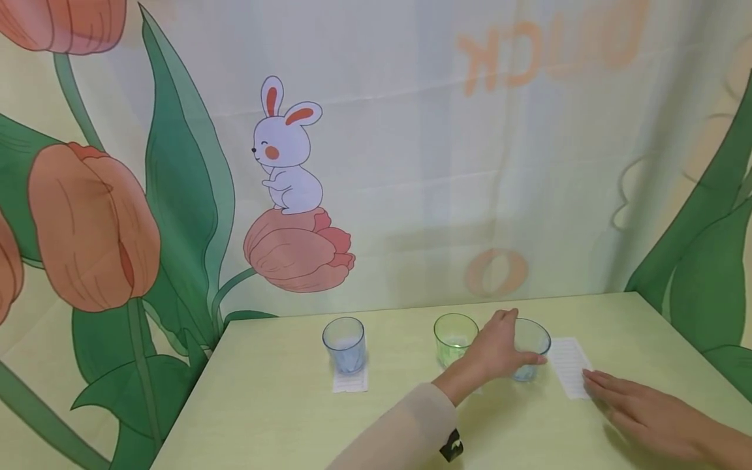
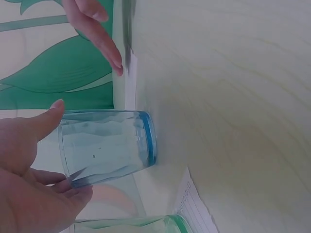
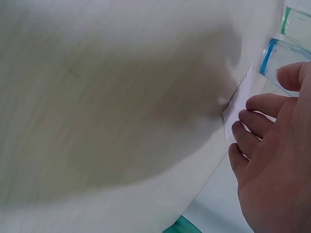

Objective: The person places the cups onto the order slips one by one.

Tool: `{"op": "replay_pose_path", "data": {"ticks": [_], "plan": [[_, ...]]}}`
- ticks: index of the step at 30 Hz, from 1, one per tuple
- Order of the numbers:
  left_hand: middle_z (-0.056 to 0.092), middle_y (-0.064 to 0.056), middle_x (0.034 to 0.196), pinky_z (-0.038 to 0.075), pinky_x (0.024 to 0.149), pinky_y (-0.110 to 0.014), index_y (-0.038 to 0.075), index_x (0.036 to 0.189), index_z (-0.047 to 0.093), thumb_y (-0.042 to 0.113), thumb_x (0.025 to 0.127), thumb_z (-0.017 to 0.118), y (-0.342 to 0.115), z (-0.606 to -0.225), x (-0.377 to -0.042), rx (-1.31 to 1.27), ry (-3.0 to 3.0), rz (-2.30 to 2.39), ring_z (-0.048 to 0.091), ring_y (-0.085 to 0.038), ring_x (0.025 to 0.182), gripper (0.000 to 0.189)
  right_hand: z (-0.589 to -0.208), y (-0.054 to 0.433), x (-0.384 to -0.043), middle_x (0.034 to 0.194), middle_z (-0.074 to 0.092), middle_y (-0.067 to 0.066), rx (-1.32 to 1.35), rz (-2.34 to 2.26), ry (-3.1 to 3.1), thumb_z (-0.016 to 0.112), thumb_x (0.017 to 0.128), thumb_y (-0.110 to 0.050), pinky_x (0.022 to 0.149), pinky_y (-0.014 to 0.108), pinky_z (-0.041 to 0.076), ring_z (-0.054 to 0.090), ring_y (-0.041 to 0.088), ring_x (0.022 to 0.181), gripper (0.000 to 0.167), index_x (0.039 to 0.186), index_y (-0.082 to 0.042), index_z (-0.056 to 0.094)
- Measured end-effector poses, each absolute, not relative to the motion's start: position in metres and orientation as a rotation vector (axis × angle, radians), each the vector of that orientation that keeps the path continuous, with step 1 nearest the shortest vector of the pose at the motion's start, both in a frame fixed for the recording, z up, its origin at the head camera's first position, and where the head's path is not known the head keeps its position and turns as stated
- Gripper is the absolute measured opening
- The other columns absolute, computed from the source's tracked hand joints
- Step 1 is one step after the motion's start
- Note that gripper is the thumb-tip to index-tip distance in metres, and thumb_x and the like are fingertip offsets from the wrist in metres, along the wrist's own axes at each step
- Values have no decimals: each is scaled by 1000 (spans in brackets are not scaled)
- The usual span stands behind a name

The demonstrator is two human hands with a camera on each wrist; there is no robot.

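Observation:
My left hand [image 1: 492,347] grips a clear blue glass [image 1: 534,338] near its rim, thumb on one side and fingers on the other. In the left wrist view this glass [image 2: 107,145] is upright, its thick blue base close over the table. Just right of it lies a lined white paper slip [image 1: 571,369]. My right hand [image 1: 652,411] has its fingers extended, fingertips right at the slip's edge, and holds nothing. A green glass [image 1: 454,336] stands left of the held one, partly hidden by my left hand; a paper slip [image 2: 197,204] shows beside its base.
Further left on the pale wooden table [image 1: 258,398] stands another blue glass [image 1: 345,352], on its own paper slip [image 1: 350,384]. A curtain [image 1: 399,163] printed with tulips and a rabbit hangs right behind the table's back edge.

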State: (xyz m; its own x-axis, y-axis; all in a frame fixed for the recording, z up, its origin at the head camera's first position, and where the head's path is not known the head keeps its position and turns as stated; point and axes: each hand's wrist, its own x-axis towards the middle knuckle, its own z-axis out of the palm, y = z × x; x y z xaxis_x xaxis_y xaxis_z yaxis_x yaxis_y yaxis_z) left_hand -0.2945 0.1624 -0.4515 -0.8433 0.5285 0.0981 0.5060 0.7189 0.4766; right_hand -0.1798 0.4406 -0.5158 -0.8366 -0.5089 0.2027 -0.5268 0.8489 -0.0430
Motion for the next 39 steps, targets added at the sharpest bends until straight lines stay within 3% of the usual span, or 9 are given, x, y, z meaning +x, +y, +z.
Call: {"op": "replay_pose_path", "data": {"ticks": [6,9,12,19,23,27,31,35,39], "plan": [[45,2,162,47,112,-27,13,163,40,56,87,84,163,-451,-295,826,2836,820,50,-14,144,97,-517,440,-175,152,58,15,763,168,-2958,55,111,-32,100,-7,0,36,1,145,46,145,-3,64],[46,2,161,47,111,-26,12,162,41,55,87,85,163,-451,-294,818,2841,815,51,-14,142,97,-518,439,-173,153,58,13,769,159,-2973,55,111,-34,99,-7,1,39,2,144,47,145,-2,64],[47,2,160,47,111,-26,12,161,43,54,87,86,163,-451,-295,821,2843,818,52,-14,142,96,-519,439,-173,153,58,13,768,134,-2991,55,111,-36,109,3,24,40,4,145,49,146,-3,63],[48,2,159,48,111,-27,12,161,43,53,87,86,163,-455,-294,812,2832,870,52,-15,141,94,-521,440,-172,155,55,13,763,180,-2997,55,111,-37,107,0,19,16,-12,145,50,148,-3,61],[48,3,159,49,109,-27,14,161,42,54,88,85,164,-457,-293,816,2849,858,53,-14,140,94,-520,440,-171,156,55,13,750,220,-3013,54,112,-37,107,0,20,13,-15,145,50,148,-3,61],[50,4,157,49,108,-27,15,160,44,54,86,86,163,-458,-293,811,2851,881,54,-14,138,93,-522,440,-173,155,54,17,787,294,-2992,54,112,-33,99,-7,-1,-1,-24,138,50,147,2,61],[54,4,151,50,106,-26,14,156,51,52,84,89,163,-459,-293,798,2835,950,56,-13,134,89,-522,441,-174,155,53,18,796,322,-2991,54,112,-32,98,-8,-2,-1,-24,137,49,146,2,60],[58,3,143,51,102,-24,13,150,56,51,82,91,164,-460,-292,795,2817,1001,59,-11,127,86,-520,441,-174,156,54,17,776,325,-3018,53,112,-34,101,-5,9,6,-21,140,49,147,0,61],[61,4,136,52,100,-24,13,148,58,49,81,92,164,-461,-292,779,2786,1080,60,-10,122,83,-516,439,-174,156,53,16,734,262,-3064,52,112,-36,107,12,39,26,-3,147,50,148,-2,61]]}}
